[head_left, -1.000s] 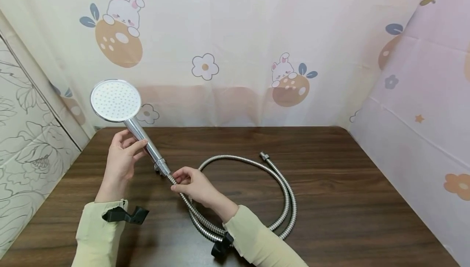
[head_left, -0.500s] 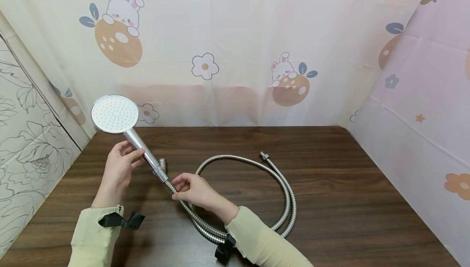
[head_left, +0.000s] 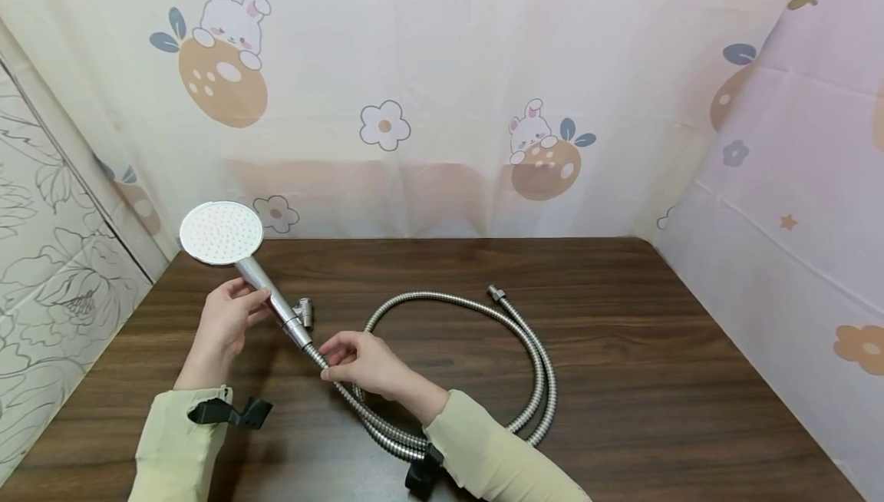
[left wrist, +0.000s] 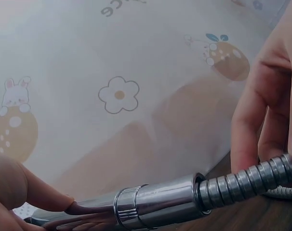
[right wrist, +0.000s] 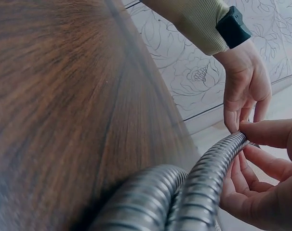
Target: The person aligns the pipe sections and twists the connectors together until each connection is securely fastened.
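Observation:
A handheld shower head (head_left: 221, 232) with a white nozzle face tilts up at the left of the head view. My left hand (head_left: 226, 325) grips its chrome handle (head_left: 264, 285) between thumb and fingers. At the handle's lower end a ribbed metal shower hose (left wrist: 247, 183) enters the chrome collar. Just below that joint my right hand (head_left: 369, 364) pinches the hose between thumb and fingers, as the right wrist view also shows. The rest of the hose lies looped on the table, its nut end (head_left: 496, 294) pointing away at the back.
Behind the handle, a small chrome fitting (head_left: 306, 313) stands on the dark wooden table (head_left: 656, 379). A printed curtain (head_left: 442, 64) hangs along the back edge, with more patterned cloth on both sides. Black mounts (head_left: 231, 413) sit on the sleeves.
Both hands have come down with the shower head, which drops towards the table. The small chrome fitting, mostly hidden behind the handle before, now shows beside it. The looped hose stays nearly still.

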`<state>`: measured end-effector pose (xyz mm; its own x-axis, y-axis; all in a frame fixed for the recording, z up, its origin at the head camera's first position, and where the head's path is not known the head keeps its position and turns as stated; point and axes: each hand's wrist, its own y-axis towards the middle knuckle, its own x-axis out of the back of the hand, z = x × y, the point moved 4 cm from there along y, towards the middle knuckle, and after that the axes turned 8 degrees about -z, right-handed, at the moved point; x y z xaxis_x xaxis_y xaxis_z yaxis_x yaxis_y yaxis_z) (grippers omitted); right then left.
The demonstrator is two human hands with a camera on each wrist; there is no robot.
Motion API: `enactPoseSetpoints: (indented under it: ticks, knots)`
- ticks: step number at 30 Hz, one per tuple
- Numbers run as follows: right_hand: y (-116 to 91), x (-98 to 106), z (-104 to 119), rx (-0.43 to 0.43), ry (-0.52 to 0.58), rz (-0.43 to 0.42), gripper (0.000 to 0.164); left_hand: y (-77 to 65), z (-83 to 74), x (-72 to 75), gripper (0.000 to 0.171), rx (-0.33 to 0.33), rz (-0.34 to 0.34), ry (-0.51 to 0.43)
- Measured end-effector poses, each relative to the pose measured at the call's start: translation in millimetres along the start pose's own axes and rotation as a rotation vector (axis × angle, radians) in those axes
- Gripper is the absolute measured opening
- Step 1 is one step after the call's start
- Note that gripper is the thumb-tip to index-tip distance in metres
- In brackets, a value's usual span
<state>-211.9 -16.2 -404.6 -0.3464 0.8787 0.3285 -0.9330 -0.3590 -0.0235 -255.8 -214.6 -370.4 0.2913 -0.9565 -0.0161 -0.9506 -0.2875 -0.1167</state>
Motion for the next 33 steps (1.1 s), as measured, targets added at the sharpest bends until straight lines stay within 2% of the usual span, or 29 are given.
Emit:
enactPoseSetpoints:
  ticks: [8, 23, 33]
  knots:
    - [0, -4, -3, -0.027, 0.007, -0.014, 0.021, 3.5, 9.2, 1.3, 0.063, 0.048, 0.037, 0.004]
    - [0, -10, -4, -0.064, 0.041, -0.015, 0.018, 9.4, 18.5, 4.3, 0.063, 0.096, 0.059, 0.077]
    - [2, -13, -9, -0.076, 0.053, 0.018, 0.017, 12.3, 29.6, 4.2, 0.061, 0.130, 0.080, 0.099]
